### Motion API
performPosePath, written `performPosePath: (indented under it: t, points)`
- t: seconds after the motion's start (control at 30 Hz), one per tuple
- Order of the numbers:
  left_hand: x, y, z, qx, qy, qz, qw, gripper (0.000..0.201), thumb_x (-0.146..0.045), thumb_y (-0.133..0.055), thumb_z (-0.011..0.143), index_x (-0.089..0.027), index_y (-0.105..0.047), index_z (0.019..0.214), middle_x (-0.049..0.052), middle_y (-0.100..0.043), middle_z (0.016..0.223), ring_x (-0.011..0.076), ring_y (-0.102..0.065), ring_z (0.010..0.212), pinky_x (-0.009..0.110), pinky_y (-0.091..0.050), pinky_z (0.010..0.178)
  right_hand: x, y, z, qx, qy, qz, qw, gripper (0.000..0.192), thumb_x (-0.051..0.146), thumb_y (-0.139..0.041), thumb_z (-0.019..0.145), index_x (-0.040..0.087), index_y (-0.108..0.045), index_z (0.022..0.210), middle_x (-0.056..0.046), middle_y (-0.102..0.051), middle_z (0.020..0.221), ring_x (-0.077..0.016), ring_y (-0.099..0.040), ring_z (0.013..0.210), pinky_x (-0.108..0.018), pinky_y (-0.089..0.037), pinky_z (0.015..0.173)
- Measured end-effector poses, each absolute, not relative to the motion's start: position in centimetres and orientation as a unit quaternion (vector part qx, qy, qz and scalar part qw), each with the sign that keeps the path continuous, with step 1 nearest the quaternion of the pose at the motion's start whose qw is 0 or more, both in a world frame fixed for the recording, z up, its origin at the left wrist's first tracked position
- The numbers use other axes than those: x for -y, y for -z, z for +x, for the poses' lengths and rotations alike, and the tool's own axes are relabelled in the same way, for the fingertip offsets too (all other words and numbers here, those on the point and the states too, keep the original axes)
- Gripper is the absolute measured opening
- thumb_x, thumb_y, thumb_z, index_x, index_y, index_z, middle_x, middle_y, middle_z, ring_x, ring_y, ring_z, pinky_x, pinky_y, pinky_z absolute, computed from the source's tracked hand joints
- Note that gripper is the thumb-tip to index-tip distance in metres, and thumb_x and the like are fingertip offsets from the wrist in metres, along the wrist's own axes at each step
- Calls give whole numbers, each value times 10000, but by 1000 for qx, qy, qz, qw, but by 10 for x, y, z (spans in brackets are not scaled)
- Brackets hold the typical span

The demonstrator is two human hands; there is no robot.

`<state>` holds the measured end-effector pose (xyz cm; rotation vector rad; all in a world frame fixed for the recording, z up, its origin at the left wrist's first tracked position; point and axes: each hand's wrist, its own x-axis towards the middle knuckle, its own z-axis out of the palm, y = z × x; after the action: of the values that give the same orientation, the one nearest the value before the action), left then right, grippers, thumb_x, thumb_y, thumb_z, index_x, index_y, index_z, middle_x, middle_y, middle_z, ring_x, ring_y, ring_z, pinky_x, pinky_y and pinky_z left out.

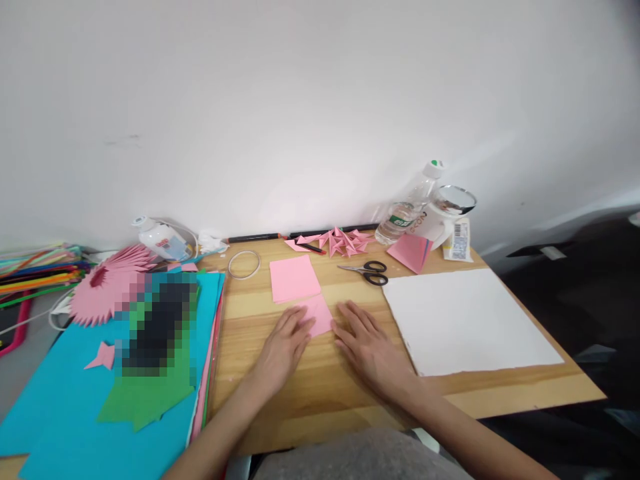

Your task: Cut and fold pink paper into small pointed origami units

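Observation:
A small piece of pink paper (pixel 320 315) with a crease across it lies on the wooden table in front of me. My left hand (pixel 286 343) rests over its left side, fingers stretched out on the paper. On the other side, my right hand (pixel 367 343) lies with fingers extended; its thumb and fingertips are at the paper's right edge. Just beyond sits a pink square of paper (pixel 295 279); whether it is one sheet or a stack, I cannot tell. Black-handled scissors (pixel 370 270) lie beyond my right hand. Neither hand grips anything.
Blue sheets (pixel 60 400) and green paper (pixel 150 400) cover the left side. Folded pink pieces (pixel 345 241) stand along the wall, near a water bottle (pixel 405 210). A white board (pixel 470 323) lies at right. A clear ring (pixel 245 265) is left of the pink square.

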<state>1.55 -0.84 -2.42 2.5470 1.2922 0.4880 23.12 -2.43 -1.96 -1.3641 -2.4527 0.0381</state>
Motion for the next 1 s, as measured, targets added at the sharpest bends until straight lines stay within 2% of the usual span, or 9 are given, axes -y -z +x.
performPosePath:
  t: [0.1, 0.2, 0.3, 0.43, 0.6, 0.7, 0.9, 1.0]
  points:
    - [11, 31, 18, -442, -217, 862, 122, 282, -198, -410, 931, -150, -615, 1118, 140, -535, 1303, 246, -447, 1258, 479, -430, 1009, 21, 17, 223, 860, -13, -471, 199, 216, 174, -472, 905, 129, -655, 1010, -174, -559, 1258, -292, -433, 1262, -475, -441, 993]
    - [19, 35, 22, -462, -229, 851, 104, 272, -190, -405, 933, -141, -619, 1094, 155, -523, 1312, 261, -445, 1265, 477, -452, 991, 23, 20, 213, 863, -35, -454, 222, 238, 101, -452, 888, 125, -644, 1028, -167, -582, 1220, -265, -470, 1228, -430, -480, 967]
    - [29, 36, 23, -467, -233, 848, 90, 266, -174, -403, 934, -134, -601, 1107, 151, -541, 1289, 256, -422, 1284, 438, -473, 982, 27, 24, 208, 874, -46, -433, 216, 281, 54, -464, 855, 122, -637, 1066, -161, -581, 1223, -274, -477, 1214, -411, -493, 955]
    - [39, 34, 18, -424, -195, 883, 58, 276, -159, -391, 936, -110, -577, 1134, 165, -551, 1276, 259, -390, 1306, 412, -477, 985, 30, 24, 210, 884, -34, -421, 203, 292, 53, -464, 846, 107, -633, 1079, -143, -599, 1214, -296, -484, 1199, -454, -475, 974]
    - [41, 37, 10, -395, -167, 903, 27, 300, -190, -379, 945, -86, -548, 1170, 181, -556, 1272, 260, -410, 1292, 405, -480, 980, 33, 19, 211, 907, -39, -388, 161, 378, 28, -473, 814, 59, -572, 1178, -177, -570, 1251, -280, -483, 1213, -402, -483, 975]
    - [39, 33, 8, -386, -135, 911, 48, 318, -228, -413, 938, -104, -532, 1205, 171, -541, 1296, 271, -374, 1313, 423, -466, 992, 34, 18, 209, 909, -50, -380, 162, 331, 65, -505, 823, 86, -596, 1140, -194, -535, 1285, -292, -421, 1271, -411, -478, 976]
    - [35, 12, 2, -360, -104, 921, 110, 331, -229, -494, 904, -122, -543, 1214, 147, -588, 1227, 272, -400, 1298, 433, -445, 1009, 32, 17, 200, 877, -70, -421, 219, 141, 172, -517, 883, 146, -641, 944, -161, -592, 1173, -262, -498, 1196, -393, -500, 949]
    - [33, 5, -4, -348, -134, 911, 177, 309, -197, -501, 895, -190, -570, 1196, 105, -597, 1224, 235, -409, 1296, 420, -435, 1019, 31, 19, 197, 870, -79, -432, 222, 93, 177, -512, 888, 159, -603, 883, -157, -589, 1160, -259, -478, 1213, -413, -491, 958]
